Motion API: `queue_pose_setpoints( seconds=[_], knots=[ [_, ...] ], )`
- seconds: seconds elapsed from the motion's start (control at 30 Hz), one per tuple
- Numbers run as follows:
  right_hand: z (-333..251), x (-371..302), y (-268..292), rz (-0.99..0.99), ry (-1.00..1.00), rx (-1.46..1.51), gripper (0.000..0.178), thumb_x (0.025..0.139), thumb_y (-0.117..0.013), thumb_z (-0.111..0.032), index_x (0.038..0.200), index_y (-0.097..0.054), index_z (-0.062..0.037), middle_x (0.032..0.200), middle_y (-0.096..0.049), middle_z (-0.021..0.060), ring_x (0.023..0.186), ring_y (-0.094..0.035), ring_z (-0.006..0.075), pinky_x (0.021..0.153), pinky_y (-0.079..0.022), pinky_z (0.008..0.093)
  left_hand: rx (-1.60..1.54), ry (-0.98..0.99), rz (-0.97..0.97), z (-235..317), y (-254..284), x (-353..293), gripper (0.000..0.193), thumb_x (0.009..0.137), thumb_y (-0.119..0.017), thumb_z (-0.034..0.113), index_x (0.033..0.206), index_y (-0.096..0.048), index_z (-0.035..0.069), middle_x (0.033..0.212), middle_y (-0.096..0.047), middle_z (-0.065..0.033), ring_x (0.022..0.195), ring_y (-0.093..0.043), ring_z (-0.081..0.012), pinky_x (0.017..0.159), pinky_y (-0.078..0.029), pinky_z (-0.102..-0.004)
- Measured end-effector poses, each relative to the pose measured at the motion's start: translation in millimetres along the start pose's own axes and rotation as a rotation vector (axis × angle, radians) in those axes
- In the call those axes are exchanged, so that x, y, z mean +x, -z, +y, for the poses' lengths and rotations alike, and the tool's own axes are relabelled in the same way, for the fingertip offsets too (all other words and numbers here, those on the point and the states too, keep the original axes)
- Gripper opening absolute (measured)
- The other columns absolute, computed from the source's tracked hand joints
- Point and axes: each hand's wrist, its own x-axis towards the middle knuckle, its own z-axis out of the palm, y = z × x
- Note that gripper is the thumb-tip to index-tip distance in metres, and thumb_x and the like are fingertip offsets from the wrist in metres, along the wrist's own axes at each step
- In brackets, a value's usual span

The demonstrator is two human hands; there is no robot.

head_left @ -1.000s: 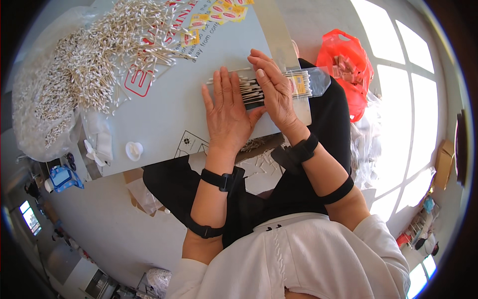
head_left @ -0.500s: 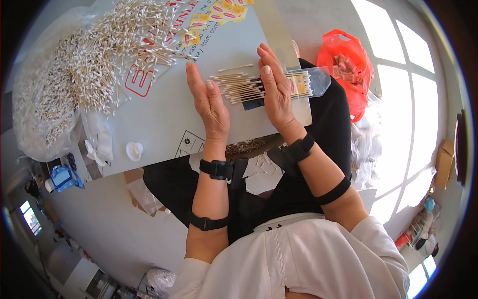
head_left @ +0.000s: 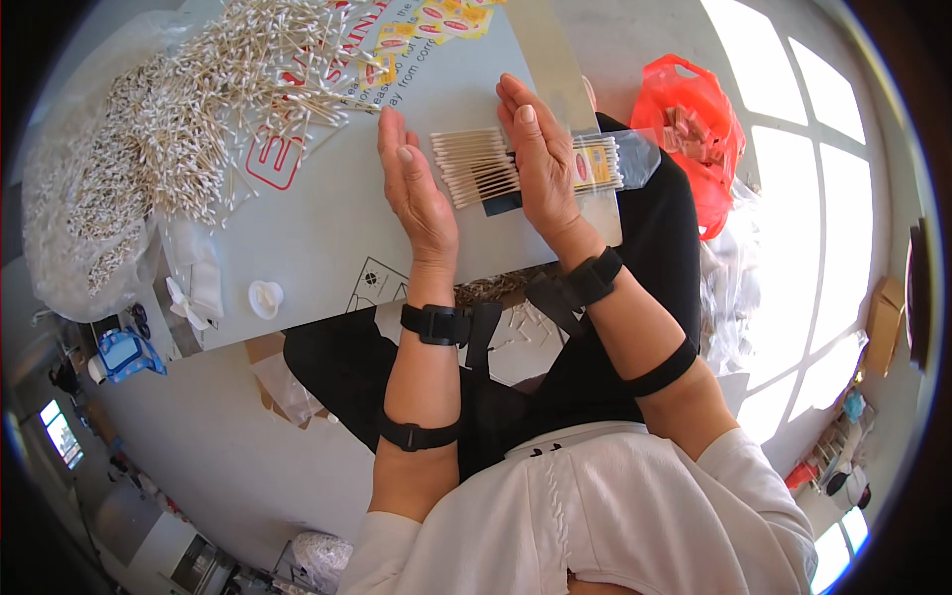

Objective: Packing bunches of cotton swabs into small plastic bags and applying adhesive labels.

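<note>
A flat row of cotton swabs (head_left: 466,164) lies on the table between my two upright palms, its left tips fairly even. My left hand (head_left: 421,198) stands on edge just left of the swabs, fingers stretched out and holding nothing. My right hand (head_left: 543,167), also flat with fingers extended, stands at the row's right end and hides the tips there. A dark flat piece (head_left: 502,202) shows under the swabs. Right of my right hand, a clear bag (head_left: 640,159) holds swabs with a yellow label (head_left: 598,164), overhanging the table's right edge.
A big heap of loose swabs (head_left: 188,129) spills from a clear plastic bag (head_left: 59,238) at the left. Yellow labels (head_left: 436,25) lie at the far side. A small white cup (head_left: 266,298) stands near the front edge. A red plastic bag (head_left: 694,149) is beyond the right edge.
The swabs between my hands have gone from ragged to a neater, more even row, and the stray one at the top is in line. My right hand has shifted slightly left.
</note>
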Motion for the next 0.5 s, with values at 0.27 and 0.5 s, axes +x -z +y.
queue_pose_setpoints(
  seconds=[0.27, 0.5],
  knots=[
    [0.9, 2.1, 1.0, 0.007, -0.038, 0.073, 0.048, 0.107, -0.041, -0.028, 0.140, -0.044, 0.0073, 0.144, -0.048, 0.0165, 0.136, -0.044, 0.0231, 0.117, -0.033, 0.0353, 0.063, 0.010, -0.073, 2.4, 2.3, -16.4, 0.068, 0.105, -0.036, 0.046, 0.150, -0.029, -0.004, 0.156, -0.029, -0.0209, 0.146, -0.027, -0.0293, 0.120, -0.020, -0.0414],
    [-14.8, -2.8, 12.4, 0.051, -0.103, 0.168, 0.046, 0.107, -0.040, -0.026, 0.138, -0.046, 0.0080, 0.146, -0.046, 0.0169, 0.137, -0.042, 0.0239, 0.118, -0.032, 0.0366, 1.227, -0.271, -0.577, 21.8, 4.9, -37.1, 0.083, 0.090, -0.063, 0.047, 0.152, -0.030, 0.003, 0.160, -0.026, -0.0167, 0.149, -0.021, -0.0323, 0.120, -0.012, -0.0531]
  ],
)
